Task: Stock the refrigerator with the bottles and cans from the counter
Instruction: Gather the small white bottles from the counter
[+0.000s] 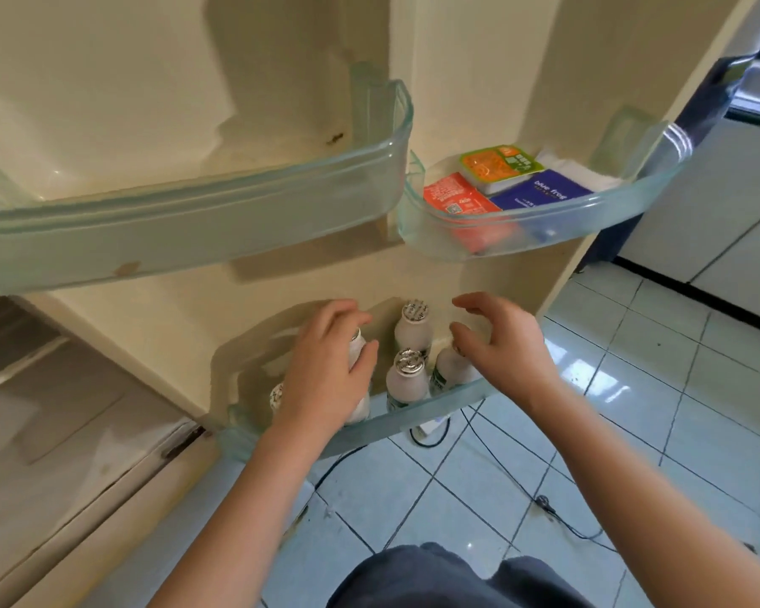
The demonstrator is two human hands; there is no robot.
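Head view, looking down at the inner face of the open refrigerator door [466, 81].

Left hand [325, 370]: fingers and thumb are curled round the shoulder of a white bottle [360, 344]. The bottle stands upright inside the lower door bin [435, 408]. Its base shows below the palm, behind the bin's clear front wall.

Right hand [505, 348]: fingers are spread and loosely bent, gripping nothing. The thumb lies just above the neck of a second bottle [450, 368], which stands upright in the same bin. Whether the thumb touches it cannot be told for certain.

Between the two hands stand two more bottles of the same kind, both upright with foil caps. A rear bottle [413, 331] is level with the fingertips. A front bottle [406, 381] is nearer the wrists, against the bin's front wall. On the outer side of the left wrist a further foil cap [276, 396] shows, its body mostly hidden.

Above the left hand hangs a wide door bin [194, 221]. Above the right hand is a smaller bin [558, 226] holding an orange packet [457, 199], a blue packet [540, 190] and a green-rimmed tub [496, 164].

Below the right forearm are pale floor tiles [654, 432] and black cables [501, 458].
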